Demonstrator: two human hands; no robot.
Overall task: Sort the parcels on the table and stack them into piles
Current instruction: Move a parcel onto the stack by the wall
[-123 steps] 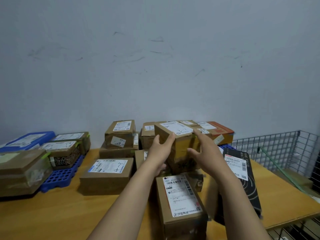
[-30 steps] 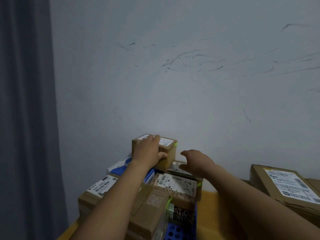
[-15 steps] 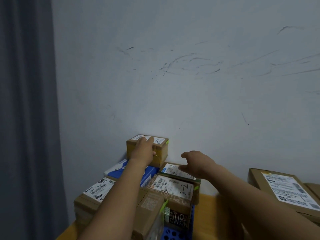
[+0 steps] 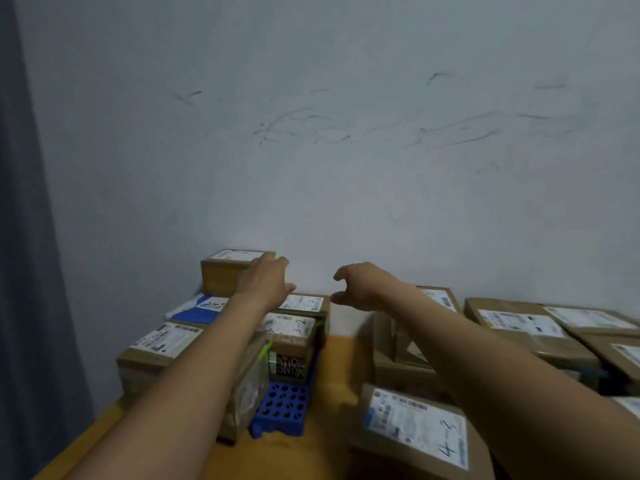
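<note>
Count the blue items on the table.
2: a blue-and-white flat parcel under the small brown cardboard box, and a blue perforated plastic tray beneath the black patterned box. Others may be hidden.

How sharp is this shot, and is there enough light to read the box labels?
Head view: dim bluish light, no glare; head view: soft, printed labels unreadable, only handwritten marks on the near right box and the middle box show; head view, left edge: the curtain leans from lens distortion.

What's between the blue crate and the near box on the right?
Nothing: the head view shows only bare yellow tabletop between blue crate and near box.
</note>
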